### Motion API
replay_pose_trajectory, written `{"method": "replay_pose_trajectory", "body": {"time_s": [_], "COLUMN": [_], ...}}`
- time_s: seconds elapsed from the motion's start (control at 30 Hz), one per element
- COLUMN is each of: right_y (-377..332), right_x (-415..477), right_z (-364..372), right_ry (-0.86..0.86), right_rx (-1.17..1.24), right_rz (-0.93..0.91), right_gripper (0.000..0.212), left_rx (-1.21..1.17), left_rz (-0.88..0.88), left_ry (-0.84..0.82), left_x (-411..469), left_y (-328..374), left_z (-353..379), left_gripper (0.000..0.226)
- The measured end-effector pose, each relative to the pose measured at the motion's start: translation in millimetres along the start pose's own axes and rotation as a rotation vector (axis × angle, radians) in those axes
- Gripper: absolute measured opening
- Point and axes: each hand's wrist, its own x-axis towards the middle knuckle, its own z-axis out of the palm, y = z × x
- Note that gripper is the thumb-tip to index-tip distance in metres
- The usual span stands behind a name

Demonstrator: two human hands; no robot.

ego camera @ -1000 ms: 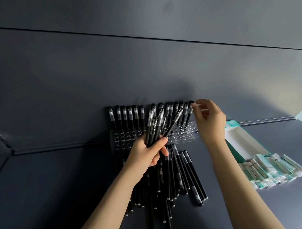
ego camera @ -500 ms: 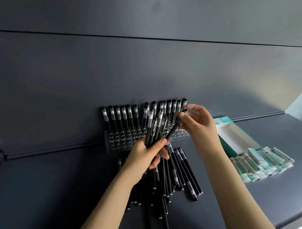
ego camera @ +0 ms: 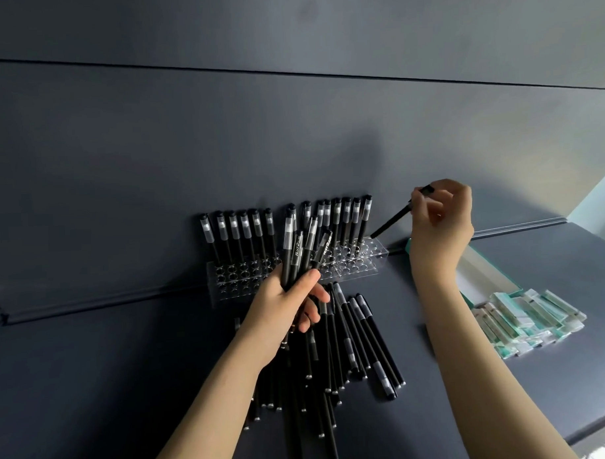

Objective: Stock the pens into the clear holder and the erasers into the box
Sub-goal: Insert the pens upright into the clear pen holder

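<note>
Both hands are raised over the dark counter, each holding pens. On the left hand the fingers and thumb are curled round a bundle of pens, gripped low on the barrels so the capped ends fan upward in front of the middle of the clear holder. On the right hand the fingertips pinch a single pen near its upper end. That pen slants down and to the left, its lower tip just above the right end of the holder; whether it touches the holder cannot be told. The holder is a see-through block with rows of round holes, set on the counter against the dark wall. Standing pens line its back row, upright with caps up, in one group on the left and another on the right. Loose pens lie in a heap on the counter just in front of the holder, partly under the left hand and forearm. Off to the right, the box, white inside with a teal edge, lies open beyond the right forearm. The erasers, in pale green-and-white wrappers, lie in an overlapping row on the counter just in front of it, outside the box.
</note>
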Motion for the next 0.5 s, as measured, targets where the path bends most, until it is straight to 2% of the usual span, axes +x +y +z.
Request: {"method": "replay_pose_trajectory", "body": {"time_s": [0.33,0.5], "right_y": [22,30], "right_x": [5,6], "right_z": [16,17], "right_ry": [-0.253,-0.338], "right_rx": [-0.179,-0.228], "right_rz": [-0.109,-0.142], "right_gripper": [0.011,0.015], "left_rx": [-0.018,-0.023], "left_rz": [-0.03,-0.022], "left_ry": [0.073,0.072], "left_x": [1,2], "left_y": [2,2], "left_z": [-2,-5], "left_gripper": [0.022,0.03]}}
